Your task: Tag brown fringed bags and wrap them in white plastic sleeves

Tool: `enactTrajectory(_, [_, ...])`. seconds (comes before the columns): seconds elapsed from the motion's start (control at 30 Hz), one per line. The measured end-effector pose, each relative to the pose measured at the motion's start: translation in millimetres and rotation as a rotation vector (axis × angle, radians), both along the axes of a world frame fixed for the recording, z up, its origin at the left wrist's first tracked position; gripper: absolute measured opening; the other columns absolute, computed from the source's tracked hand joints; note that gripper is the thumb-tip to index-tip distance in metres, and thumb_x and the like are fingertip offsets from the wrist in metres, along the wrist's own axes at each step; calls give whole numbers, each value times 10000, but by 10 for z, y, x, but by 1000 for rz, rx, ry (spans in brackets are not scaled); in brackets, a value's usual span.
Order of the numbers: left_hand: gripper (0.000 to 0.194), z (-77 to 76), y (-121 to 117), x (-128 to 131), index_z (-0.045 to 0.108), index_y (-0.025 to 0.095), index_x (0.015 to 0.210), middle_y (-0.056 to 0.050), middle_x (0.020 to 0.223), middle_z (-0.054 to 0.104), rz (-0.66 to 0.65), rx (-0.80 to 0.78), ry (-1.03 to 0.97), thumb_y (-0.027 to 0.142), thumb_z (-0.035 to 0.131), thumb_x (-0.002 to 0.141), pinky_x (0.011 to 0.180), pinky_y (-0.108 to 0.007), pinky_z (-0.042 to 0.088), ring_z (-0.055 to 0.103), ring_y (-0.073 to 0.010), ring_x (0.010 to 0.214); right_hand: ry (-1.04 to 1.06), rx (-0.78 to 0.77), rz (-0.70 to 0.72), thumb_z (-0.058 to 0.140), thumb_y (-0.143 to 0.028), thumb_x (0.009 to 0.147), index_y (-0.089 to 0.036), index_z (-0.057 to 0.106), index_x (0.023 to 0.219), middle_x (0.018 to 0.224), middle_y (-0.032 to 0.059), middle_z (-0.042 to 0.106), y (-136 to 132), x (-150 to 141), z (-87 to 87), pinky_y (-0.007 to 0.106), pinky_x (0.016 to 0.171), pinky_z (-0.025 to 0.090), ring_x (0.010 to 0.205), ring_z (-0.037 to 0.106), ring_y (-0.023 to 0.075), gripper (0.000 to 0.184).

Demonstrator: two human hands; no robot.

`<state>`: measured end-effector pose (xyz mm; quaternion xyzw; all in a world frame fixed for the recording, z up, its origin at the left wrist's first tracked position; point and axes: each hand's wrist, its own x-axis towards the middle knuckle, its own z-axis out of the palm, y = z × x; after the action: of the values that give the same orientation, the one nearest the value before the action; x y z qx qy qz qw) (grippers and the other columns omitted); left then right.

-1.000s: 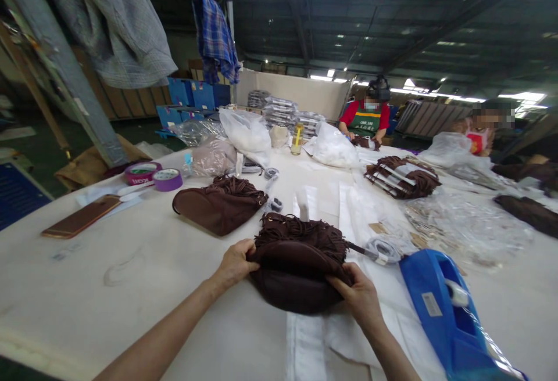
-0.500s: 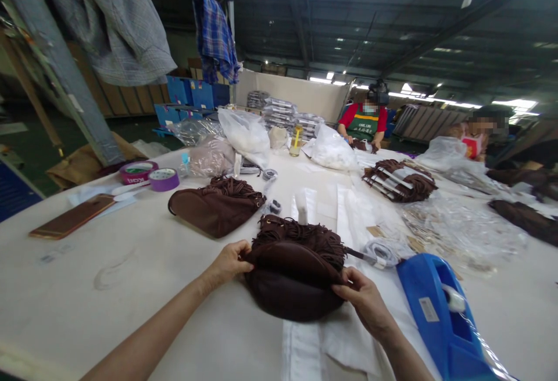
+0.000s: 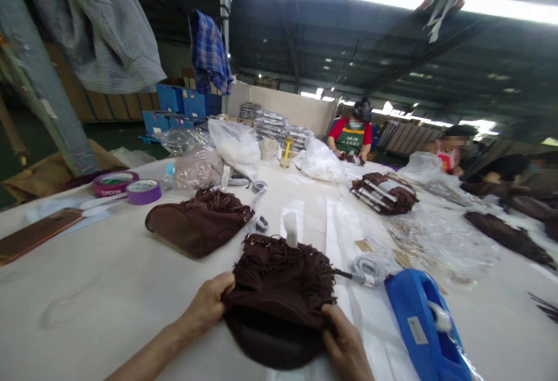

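A dark brown fringed bag is held on the table in front of me, its rounded smooth base facing my side and its fringed top pointing away. My left hand grips the bag's left edge, the thumb on the side and the other fingers curled out of sight. At the right edge my right hand pinches the bag between thumb and fingers. A white wrapped piece stands up from the bag's top. From its right side a dark strap leads to a grey wrapped coil.
Another brown bag lies left beyond mine. A blue tape dispenser stands at right. Purple tape rolls and a phone lie at left. Clear plastic bags and a fringed bundle are at right; a co-worker sits beyond.
The bag has been tipped, so more of its fringed front shows. Both hands have come lower in the picture with it. The camera view has tilted upward and shifted.
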<state>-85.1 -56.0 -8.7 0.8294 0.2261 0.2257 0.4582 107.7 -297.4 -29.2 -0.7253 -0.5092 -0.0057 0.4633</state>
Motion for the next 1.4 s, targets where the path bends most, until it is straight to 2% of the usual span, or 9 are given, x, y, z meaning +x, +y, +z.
enactTrajectory(0.17, [155,-273,111,-39,440,206,642,17,622,509,-136,436,-109,224,440,797,539,-212,349,473,-141,581,-388,-19,-5,342,-48,671,-224,486,946,746,27,564,25,60,-169,210,549,468,633,579,154,358])
enactTrajectory(0.27, [146,-284,181,-77,515,223,897,-17,776,587,-197,639,-130,158,417,810,627,-225,403,539,-160,692,-507,-49,-49,320,-39,732,-213,476,976,708,29,532,26,18,-126,212,517,451,602,558,153,338])
enactTrajectory(0.4, [436,77,148,-91,512,220,1133,-54,838,577,-321,814,75,79,456,724,689,-288,414,524,-197,743,-569,-117,-41,328,-46,797,-206,484,1019,743,37,539,13,-56,2,213,542,444,628,551,140,315])
enactTrajectory(0.57, [554,609,38,162,556,232,1135,-78,1143,540,-478,641,155,148,655,597,925,-409,351,476,-284,1051,-514,-174,-15,359,-67,804,-201,530,935,746,32,532,24,-65,93,211,556,424,643,536,136,254])
enactTrajectory(0.7, [803,739,-85,420,393,244,1312,-125,1412,329,-642,639,153,158,714,581,1022,-561,201,226,-373,1303,-490,-185,-16,354,-54,793,-201,521,914,751,30,529,16,-76,125,211,561,429,645,541,137,253])
enactTrajectory(0.87, [619,469,-265,445,425,222,1283,-109,1324,465,-782,701,42,14,503,705,1049,-532,231,323,-286,1286,-436,-182,-43,363,-42,740,-209,476,968,800,33,542,9,-112,105,226,581,457,679,566,151,304])
enactTrajectory(1.07, [391,13,-487,166,416,101,1260,-160,1198,567,-622,963,-244,82,297,888,1032,-495,324,411,-249,1235,-378,-175,-122,351,-26,654,-225,441,901,736,12,511,-2,-169,89,247,545,467,634,560,164,330])
enactTrajectory(1.23, [376,-6,-578,79,451,43,1227,-155,1234,540,-617,1091,-182,122,294,894,1007,-482,367,412,-273,1230,-476,-220,-226,410,-90,683,-193,466,1009,835,78,568,-81,-317,236,311,603,503,717,589,208,346])
enactTrajectory(1.4, [340,-11,-640,87,537,46,1136,-134,1176,589,-496,1219,-230,108,292,908,1000,-444,357,467,-259,1180,-896,-152,-6,427,-93,651,-119,518,1149,1086,117,626,56,-509,236,404,836,454,1010,559,264,507])
